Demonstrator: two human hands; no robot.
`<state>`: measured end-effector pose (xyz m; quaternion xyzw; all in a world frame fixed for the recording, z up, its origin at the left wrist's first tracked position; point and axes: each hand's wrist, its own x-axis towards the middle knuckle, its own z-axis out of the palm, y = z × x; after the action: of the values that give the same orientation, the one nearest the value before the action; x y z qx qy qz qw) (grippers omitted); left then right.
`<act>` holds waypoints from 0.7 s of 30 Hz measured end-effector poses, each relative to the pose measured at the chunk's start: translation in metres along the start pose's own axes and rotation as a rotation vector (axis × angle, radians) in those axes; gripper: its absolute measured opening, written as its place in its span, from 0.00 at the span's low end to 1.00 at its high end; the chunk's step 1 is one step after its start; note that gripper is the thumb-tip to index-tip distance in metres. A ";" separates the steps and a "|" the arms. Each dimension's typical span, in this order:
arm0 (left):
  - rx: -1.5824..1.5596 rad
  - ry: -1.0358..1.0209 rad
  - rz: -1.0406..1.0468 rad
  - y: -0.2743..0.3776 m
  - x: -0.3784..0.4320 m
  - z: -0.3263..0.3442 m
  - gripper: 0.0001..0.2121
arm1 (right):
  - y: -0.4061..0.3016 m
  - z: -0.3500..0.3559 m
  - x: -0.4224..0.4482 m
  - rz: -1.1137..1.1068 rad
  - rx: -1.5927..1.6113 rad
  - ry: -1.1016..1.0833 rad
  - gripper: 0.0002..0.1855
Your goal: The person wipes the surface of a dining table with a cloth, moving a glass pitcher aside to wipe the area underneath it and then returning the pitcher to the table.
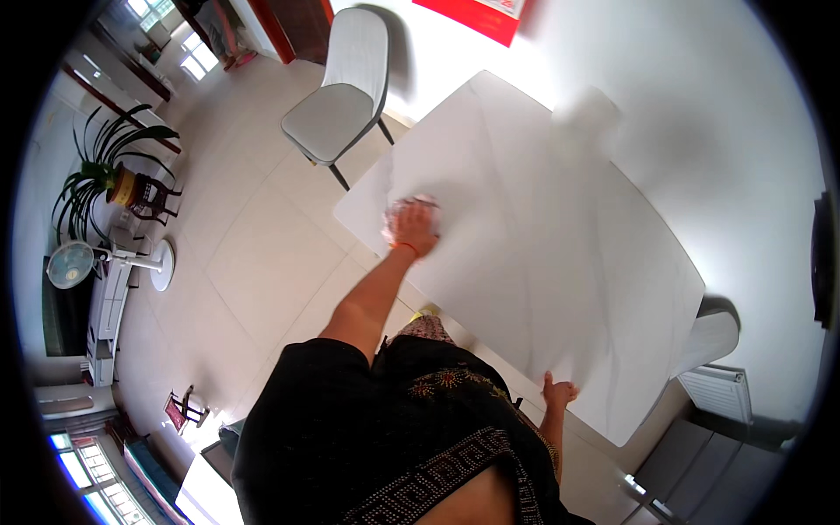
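Observation:
My left hand [415,226] lies palm down on a crumpled pink and white cloth [393,220], slightly blurred. The cloth rests on the white marble-patterned tabletop [525,216], towards its left corner. A red cord circles that wrist. At the table's near edge, further right, is my right hand [558,391]. Its thumb stands apart from the fingers and it holds nothing. Whether it touches the edge I cannot tell.
A grey upholstered chair [335,118] stands past the table's left end. Against the wall are a second chair [712,338] and a white radiator [718,392]. On the left are a standing fan [161,264], a potted plant [123,186] and a folding stool [180,412]. A person's legs [223,36] show far off.

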<state>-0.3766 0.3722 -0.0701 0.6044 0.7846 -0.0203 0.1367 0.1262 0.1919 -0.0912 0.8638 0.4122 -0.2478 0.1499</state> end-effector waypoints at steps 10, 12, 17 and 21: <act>-0.071 0.067 -0.284 -0.103 -0.024 -0.018 0.43 | -0.006 0.003 0.007 0.166 0.140 0.015 0.64; -0.117 0.111 -0.175 -0.087 -0.024 0.000 0.41 | -0.005 0.005 0.007 0.164 0.161 0.041 0.64; -0.147 0.131 0.304 -0.004 -0.030 0.033 0.38 | -0.011 0.006 0.005 0.196 0.167 0.057 0.61; -0.260 -0.105 0.399 0.074 -0.028 0.016 0.37 | -0.027 -0.014 0.011 0.245 0.283 -0.075 0.55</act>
<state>-0.2967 0.3625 -0.0693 0.7229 0.6375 0.0767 0.2551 0.1152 0.2221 -0.0877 0.9102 0.2592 -0.3150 0.0714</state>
